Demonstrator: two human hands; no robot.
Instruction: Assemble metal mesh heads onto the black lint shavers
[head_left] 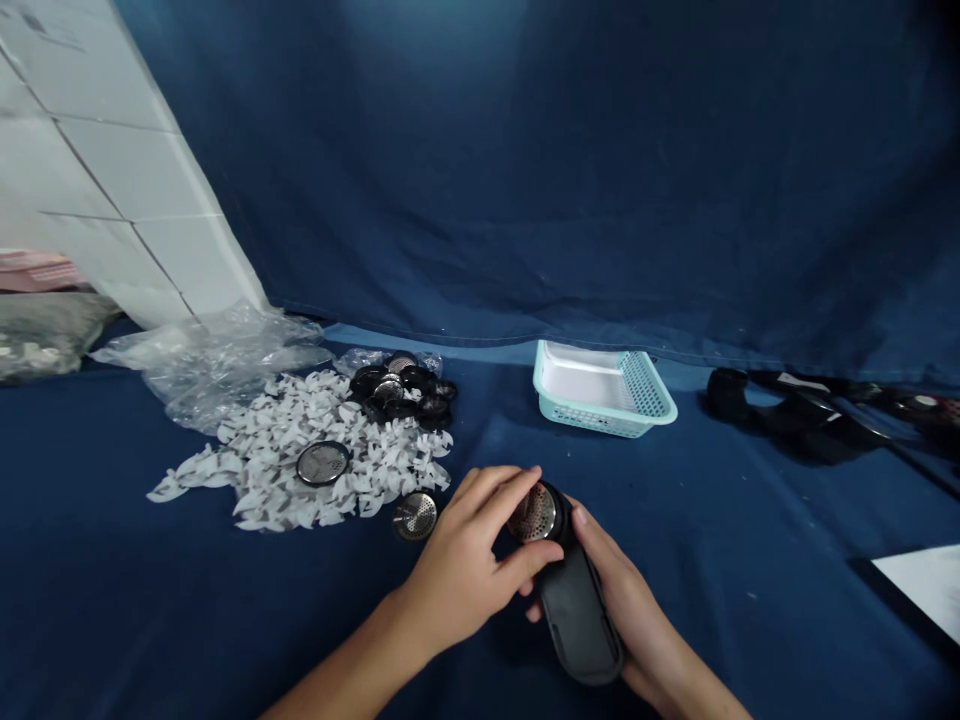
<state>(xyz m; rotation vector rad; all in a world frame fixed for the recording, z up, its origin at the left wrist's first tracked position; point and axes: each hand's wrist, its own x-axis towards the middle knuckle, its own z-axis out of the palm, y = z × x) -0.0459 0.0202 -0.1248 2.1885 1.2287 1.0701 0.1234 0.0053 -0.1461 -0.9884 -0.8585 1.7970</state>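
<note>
My right hand (626,595) is wrapped round the black body of a fabric shaver (581,620), which lies tilted with its round head away from me. On that head sits a perforated metal cap (538,515) with a dark rim. The thumb and fingers of my left hand (476,560) grip this cap from both sides. Just left of my left hand, a loose perforated cap (415,516) lies on the blue cloth. Another round, black-rimmed cap (322,463) rests on a heap of small white plastic pieces (277,500). The fingers underneath the shaver are partly hidden.
Behind the white heap is a pile of black-rimmed caps (433,408) beside clear plastic bags (217,360). A light-blue basket (600,418) stands farther back. Black devices (802,425) lie at the right, near a white sheet with a black edge (926,590). A blue curtain (540,180) hangs behind.
</note>
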